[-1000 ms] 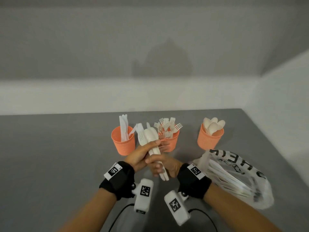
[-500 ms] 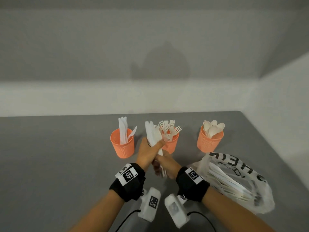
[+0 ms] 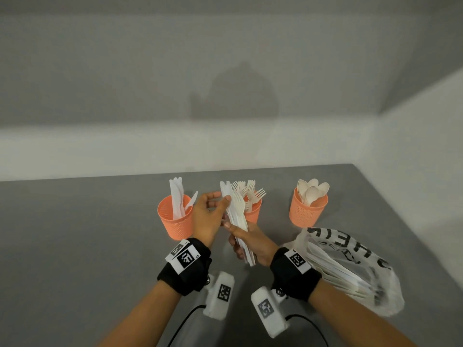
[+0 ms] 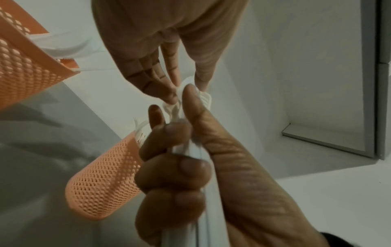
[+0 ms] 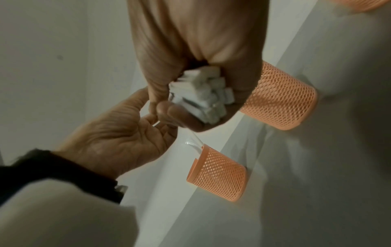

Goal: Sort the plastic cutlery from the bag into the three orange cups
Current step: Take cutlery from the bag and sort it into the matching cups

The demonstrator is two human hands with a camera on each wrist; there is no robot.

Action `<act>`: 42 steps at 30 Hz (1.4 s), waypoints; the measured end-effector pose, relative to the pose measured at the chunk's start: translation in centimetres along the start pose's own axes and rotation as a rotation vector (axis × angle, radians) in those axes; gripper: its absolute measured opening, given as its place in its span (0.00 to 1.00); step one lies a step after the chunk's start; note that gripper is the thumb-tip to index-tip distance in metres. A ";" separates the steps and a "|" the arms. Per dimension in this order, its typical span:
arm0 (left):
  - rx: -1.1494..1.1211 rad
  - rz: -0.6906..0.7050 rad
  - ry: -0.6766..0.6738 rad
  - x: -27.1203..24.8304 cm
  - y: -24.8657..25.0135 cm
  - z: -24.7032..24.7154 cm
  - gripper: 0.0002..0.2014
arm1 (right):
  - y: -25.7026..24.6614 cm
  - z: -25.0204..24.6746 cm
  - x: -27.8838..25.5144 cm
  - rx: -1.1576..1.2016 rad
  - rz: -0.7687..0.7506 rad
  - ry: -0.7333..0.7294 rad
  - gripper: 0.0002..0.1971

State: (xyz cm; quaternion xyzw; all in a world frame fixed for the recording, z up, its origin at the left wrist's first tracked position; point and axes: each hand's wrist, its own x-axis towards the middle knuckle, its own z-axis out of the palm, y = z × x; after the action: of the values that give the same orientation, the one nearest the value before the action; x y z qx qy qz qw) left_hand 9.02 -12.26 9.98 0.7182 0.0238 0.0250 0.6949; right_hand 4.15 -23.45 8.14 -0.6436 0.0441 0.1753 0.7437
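My right hand (image 3: 235, 237) grips a bundle of white plastic cutlery (image 3: 238, 216) by its handles, held upright in front of the middle cup. In the right wrist view the handle ends (image 5: 201, 97) stick out of my right hand's fist (image 5: 173, 107). My left hand (image 3: 220, 198) pinches the top of one piece (image 4: 187, 82) of the bundle between thumb and fingers. Three orange mesh cups stand in a row: the left cup (image 3: 175, 221) holds knives, the middle cup (image 3: 254, 214) forks, the right cup (image 3: 307, 214) spoons. More cutlery lies inside the plastic bag (image 3: 355, 266).
The grey table (image 3: 75, 246) ends at a white wall behind the cups and another wall on the right. The bag lies at the right, close to my right forearm. Bare table lies to the left of the cups.
My left hand has let go of the middle of the bundle and slid up to pinch its top. Both hands have moved a little toward the cups.
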 end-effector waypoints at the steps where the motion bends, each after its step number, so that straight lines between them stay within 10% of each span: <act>1: 0.000 -0.017 -0.012 0.1 0.0 0.1 0.16 | 0.0 -0.2 0.0 -0.006 -0.002 -0.001 0.09; 18: 0.039 -0.085 -0.088 -0.9 -0.3 1.2 0.07 | 0.3 -1.5 -0.6 0.051 -0.008 0.073 0.11; 26: -0.076 -0.004 0.123 -0.9 0.7 0.8 0.11 | 0.8 -2.2 -0.7 0.027 0.008 0.146 0.07; 33: 0.003 -0.040 -0.049 -1.6 0.5 1.4 0.06 | 0.8 -1.9 -1.3 -0.128 -0.030 0.062 0.01; 42: -0.065 -0.026 0.042 -1.6 0.7 2.1 0.08 | 0.8 -2.4 -0.8 0.092 0.016 0.088 0.18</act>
State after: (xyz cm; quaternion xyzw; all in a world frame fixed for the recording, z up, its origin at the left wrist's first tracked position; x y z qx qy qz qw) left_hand 7.55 -14.51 10.60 0.6942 0.0469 0.0316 0.7176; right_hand 3.57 -25.81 7.22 -0.6155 0.0897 0.1507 0.7683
